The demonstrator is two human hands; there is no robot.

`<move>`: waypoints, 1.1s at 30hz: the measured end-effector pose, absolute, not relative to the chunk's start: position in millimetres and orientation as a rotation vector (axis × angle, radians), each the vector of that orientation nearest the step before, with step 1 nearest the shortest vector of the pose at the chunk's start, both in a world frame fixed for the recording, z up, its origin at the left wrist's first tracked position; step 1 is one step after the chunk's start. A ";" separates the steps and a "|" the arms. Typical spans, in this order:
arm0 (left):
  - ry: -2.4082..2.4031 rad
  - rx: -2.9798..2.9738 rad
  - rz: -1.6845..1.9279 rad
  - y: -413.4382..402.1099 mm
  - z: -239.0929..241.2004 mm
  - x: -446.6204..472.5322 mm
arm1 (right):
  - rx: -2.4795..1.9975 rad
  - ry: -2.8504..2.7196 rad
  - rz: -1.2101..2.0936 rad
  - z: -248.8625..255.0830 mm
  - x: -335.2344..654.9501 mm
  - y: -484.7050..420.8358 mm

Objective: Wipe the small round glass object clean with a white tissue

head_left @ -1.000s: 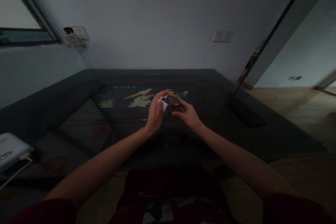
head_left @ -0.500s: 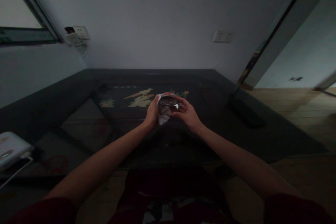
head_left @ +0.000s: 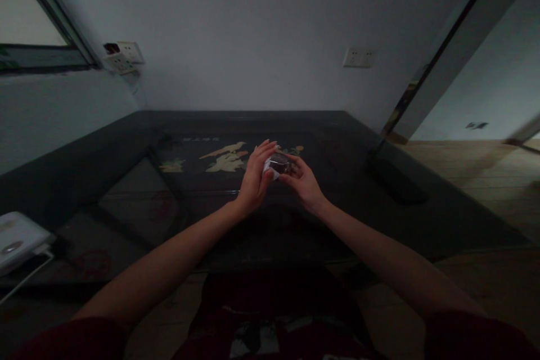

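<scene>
Head view: looking out from the person's head, tipping forward and down
Near: shirt [head_left: 295, 304] showing right under the lens
Middle: left hand [head_left: 253, 180] and right hand [head_left: 304, 183] sitting centre-frame, over the table [head_left: 337, 214]
Far: wall [head_left: 244, 39] facing the lens squarely, floor [head_left: 464, 171] stretching right

Dark glossy table [head_left: 270, 236], bird-and-flower picture [head_left: 225, 164] toward far edge; white device [head_left: 21, 236] with cable [head_left: 27, 278] at left

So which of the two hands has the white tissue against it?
The left hand: it holds the tissue against the clear object. The right hand grips that object's other side, where no tissue shows.
</scene>
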State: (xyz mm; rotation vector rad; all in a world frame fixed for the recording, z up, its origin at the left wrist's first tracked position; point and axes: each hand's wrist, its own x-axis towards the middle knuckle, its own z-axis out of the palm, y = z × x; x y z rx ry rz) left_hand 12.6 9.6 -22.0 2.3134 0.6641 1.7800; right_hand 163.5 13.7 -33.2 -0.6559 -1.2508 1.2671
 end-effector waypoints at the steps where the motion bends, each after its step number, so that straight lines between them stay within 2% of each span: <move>1: 0.667 2.291 1.773 10.0 -21.9 12.5 | -0.664 -1.247 1.273 -33.4 163.4 13.5; 6: 0.698 1.703 1.732 10.2 -20.0 15.8 | -0.646 -1.310 1.278 -33.4 162.7 10.6; 11: 0.687 1.217 1.476 13.4 -17.3 18.7 | -0.620 -1.399 1.262 -32.3 162.0 9.0; 15: 0.707 1.279 1.583 9.2 -19.3 20.7 | -0.661 -1.395 1.245 -32.8 161.8 9.7; 20: 0.768 1.803 1.837 3.6 -25.2 19.8 | -0.669 -1.300 1.243 -32.7 161.5 10.1; 24: 0.745 2.114 1.848 5.1 -26.2 16.4 | -0.685 -1.278 1.233 -32.3 161.5 9.6; 29: 0.725 1.759 1.790 6.3 -22.1 16.9 | -0.674 -1.326 1.217 -32.1 162.0 8.2; 33: 0.719 1.339 1.589 12.6 -18.7 19.3 | -0.665 -1.402 1.192 -29.7 162.9 6.4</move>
